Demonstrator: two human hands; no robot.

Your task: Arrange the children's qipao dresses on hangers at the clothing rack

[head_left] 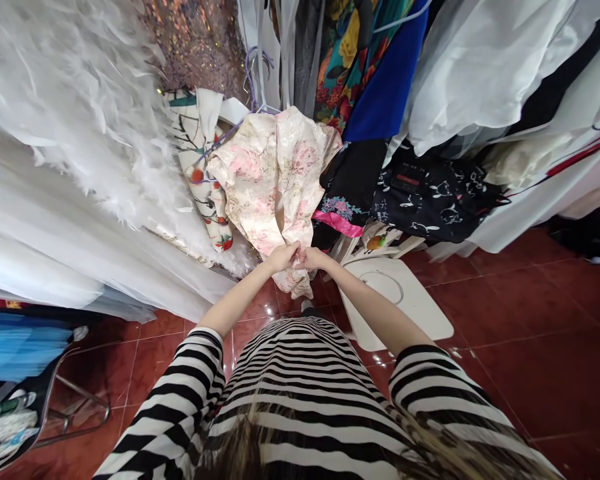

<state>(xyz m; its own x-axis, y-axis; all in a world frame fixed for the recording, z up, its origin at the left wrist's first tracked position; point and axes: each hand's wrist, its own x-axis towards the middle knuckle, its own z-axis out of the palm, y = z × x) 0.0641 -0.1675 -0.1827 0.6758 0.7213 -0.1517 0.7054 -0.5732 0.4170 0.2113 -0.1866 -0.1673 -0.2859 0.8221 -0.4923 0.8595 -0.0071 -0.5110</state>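
A cream garment with pink flowers (253, 177) hangs in front of me, open down the middle, its shoulders spread on a light hanger (263, 100). My left hand (283, 257) is closed on its front edge near the lower end. Right beside it, my right hand (310, 258) grips the opposite front edge, and the two hands nearly touch. Below them the garment's tail (295, 285) dangles over the floor. Any button or fastener between the fingers is hidden.
White feathered clothing (80, 100) crowds the left side. Dark printed clothing (435, 193) and a blue garment (387, 73) hang to the right. A white chair seat (400, 300) stands right of my hands on red floor tiles (520, 313). A metal-framed chair (75, 400) is at lower left.
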